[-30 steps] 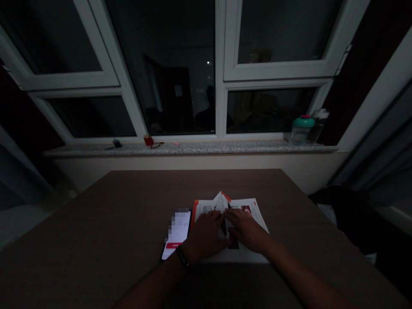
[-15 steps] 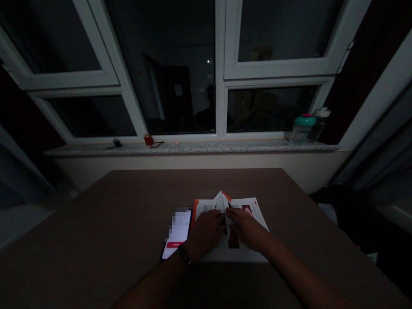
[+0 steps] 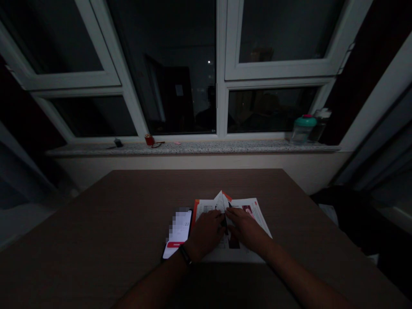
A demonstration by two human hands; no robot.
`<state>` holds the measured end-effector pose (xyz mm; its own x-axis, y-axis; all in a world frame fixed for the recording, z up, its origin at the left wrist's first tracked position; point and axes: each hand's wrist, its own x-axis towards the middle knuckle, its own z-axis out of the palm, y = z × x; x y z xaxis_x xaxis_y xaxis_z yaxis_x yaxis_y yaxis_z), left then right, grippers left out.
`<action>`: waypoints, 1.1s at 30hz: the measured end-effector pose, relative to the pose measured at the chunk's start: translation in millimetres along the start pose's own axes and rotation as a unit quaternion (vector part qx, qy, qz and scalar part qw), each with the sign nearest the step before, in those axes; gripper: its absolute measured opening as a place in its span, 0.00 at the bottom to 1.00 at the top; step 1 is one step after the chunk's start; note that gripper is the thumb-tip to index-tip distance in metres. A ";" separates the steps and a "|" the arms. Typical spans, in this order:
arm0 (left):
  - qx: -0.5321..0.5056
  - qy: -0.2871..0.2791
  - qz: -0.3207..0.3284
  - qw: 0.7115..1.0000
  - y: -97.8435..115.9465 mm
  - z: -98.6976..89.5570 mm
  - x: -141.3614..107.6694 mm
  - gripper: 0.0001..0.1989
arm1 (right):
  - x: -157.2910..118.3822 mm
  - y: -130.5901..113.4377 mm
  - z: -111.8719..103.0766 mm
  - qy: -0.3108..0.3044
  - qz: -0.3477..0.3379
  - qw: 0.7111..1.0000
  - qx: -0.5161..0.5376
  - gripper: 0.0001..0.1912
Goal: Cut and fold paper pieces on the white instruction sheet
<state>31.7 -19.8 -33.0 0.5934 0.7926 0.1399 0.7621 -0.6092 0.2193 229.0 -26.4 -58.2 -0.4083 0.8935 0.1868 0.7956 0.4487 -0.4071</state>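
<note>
A pointed piece of folded paper point(image 3: 220, 198), white with an orange-red edge, rises from printed pages point(image 3: 255, 210) lying on the table. My left hand point(image 3: 206, 231) wears a dark wristband point(image 3: 186, 255) and bends its fingers against the left side of the fold. From the other side, my right hand point(image 3: 247, 227) presses its fingers on the same folded paper, close to the left fingertips. The hands cover the lower part of the fold, and the dim light hides how the thumbs sit. A lit phone point(image 3: 178, 231) lies just left of the pages.
The brown table point(image 3: 112, 214) reaches to the wall below a stone windowsill point(image 3: 199, 147). On the sill stand a teal-lidded bottle point(image 3: 303, 128), a clear bottle behind it, a small red jar point(image 3: 149, 139) and a small dark bottle point(image 3: 118, 142). Dark windows lie beyond.
Both hands stay at the folded paper with almost no movement. The view has shifted very slightly.
</note>
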 end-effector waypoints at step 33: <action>0.007 0.009 0.040 0.999 -0.6 -3.2 -3.9 0.29 | -4.7 4.2 -11.9 -0.074 -0.007 0.997 0.000 0.37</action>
<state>28.1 -22.5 -30.5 0.6486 0.7412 0.1733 0.7157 -0.6713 0.1925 239.6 -28.5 -50.1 -0.4820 0.8743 0.0581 0.7889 0.4619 -0.4053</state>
